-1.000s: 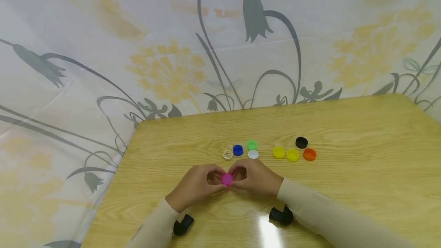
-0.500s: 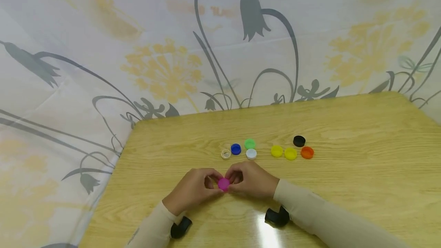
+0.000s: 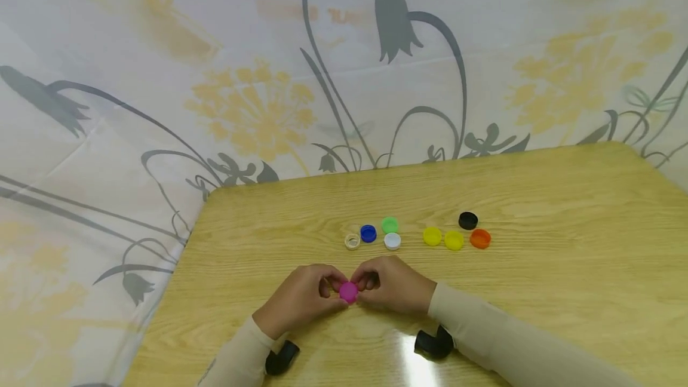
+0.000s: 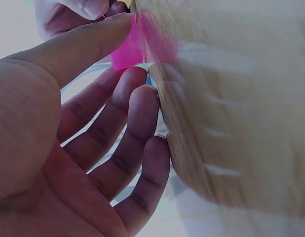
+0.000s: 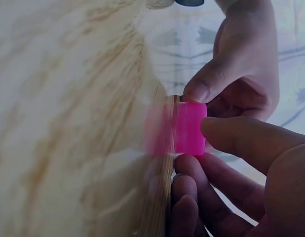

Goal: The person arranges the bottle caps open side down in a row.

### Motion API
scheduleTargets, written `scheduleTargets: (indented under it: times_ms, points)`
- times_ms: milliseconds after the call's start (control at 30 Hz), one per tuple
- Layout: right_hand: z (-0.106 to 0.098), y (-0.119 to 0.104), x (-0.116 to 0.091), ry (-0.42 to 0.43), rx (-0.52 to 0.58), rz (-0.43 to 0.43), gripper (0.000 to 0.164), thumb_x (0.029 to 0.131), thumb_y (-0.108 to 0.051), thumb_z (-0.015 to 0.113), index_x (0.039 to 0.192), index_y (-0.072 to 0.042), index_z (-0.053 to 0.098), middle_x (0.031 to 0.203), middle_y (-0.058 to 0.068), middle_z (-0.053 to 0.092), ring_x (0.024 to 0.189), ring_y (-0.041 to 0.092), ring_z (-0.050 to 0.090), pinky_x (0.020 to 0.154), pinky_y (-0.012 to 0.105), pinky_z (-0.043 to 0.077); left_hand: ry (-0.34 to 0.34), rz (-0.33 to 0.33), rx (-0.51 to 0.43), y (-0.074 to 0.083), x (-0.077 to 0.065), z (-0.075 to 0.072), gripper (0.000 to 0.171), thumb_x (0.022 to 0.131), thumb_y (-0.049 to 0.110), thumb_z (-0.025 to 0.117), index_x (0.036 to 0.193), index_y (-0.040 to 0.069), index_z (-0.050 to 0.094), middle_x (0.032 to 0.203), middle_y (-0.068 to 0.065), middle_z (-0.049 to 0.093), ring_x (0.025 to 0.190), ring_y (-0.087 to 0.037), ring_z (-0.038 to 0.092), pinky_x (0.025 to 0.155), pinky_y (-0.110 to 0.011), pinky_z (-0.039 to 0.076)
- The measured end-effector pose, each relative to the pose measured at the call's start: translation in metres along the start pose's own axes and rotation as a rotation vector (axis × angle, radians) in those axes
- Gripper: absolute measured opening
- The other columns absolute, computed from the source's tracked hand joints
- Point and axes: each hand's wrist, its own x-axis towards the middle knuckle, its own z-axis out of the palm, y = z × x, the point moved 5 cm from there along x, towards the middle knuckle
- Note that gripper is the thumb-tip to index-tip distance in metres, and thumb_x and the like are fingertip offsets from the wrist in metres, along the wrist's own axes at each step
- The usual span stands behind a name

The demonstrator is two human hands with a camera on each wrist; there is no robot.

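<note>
A bright pink bottle cap [image 3: 348,292] sits on the wooden table between both hands, its closed top facing up in the head view. From the left side, my left hand [image 3: 302,298] pinches it with thumb and index finger. My right hand [image 3: 395,285] grips the opposite side the same way. In the left wrist view, the left thumb [image 4: 88,47] lies along the pink wall, with the other fingers loosely bent beside the tabletop. The right wrist view shows the pink cap's side wall [image 5: 191,129] against the table surface, fingertips of both hands on it.
Beyond the hands lie a clear cap [image 3: 352,242], a blue cap [image 3: 368,233], a green cap [image 3: 389,225] and a white cap [image 3: 392,241]. Farther right are two yellow caps [image 3: 432,236], a black cap [image 3: 468,220] and an orange cap [image 3: 480,238]. A patterned cloth [image 3: 258,106] borders the table.
Both hands have drawn the pink cap a short way toward the body, away from the white cap. Their pinch on it stays. The head view has shifted slightly.
</note>
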Motion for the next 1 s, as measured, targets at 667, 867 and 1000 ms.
scheduleTargets:
  times_ms: [667,867,1000]
  points:
    - [0.0049,-0.0006,0.0031,0.016,0.004,0.004,0.009,0.086,-0.009,0.075,0.095,-0.009,0.073,0.081,-0.006,0.067,0.074,0.002,0.059,0.070,0.019,0.052,0.014,0.028,0.045,0.0006,-0.0017,0.0002,0.023,0.083,0.027,0.083,0.100,0.015,0.074,0.086,0.011,0.068,0.071,-0.002,0.055,0.064,-0.019,0.048]
    - [0.0036,0.0002,0.0030,0.022,0.003,0.013,0.009,0.086,-0.011,0.075,0.094,-0.010,0.073,0.082,-0.005,0.068,0.074,0.002,0.059,0.070,0.019,0.052,0.020,0.041,0.053,0.0007,-0.0009,0.0013,0.023,0.083,0.027,0.083,0.100,0.015,0.074,0.086,0.011,0.068,0.069,-0.003,0.054,0.063,-0.019,0.047]
    - [0.0019,0.0007,0.0015,0.029,0.000,0.027,0.009,0.086,-0.013,0.076,0.094,-0.011,0.073,0.081,-0.006,0.068,0.073,0.003,0.059,0.069,0.019,0.052,0.028,0.052,0.048,0.0020,0.0004,0.0030,0.022,0.083,0.026,0.083,0.099,0.015,0.074,0.085,0.011,0.068,0.069,-0.003,0.054,0.063,-0.019,0.047]
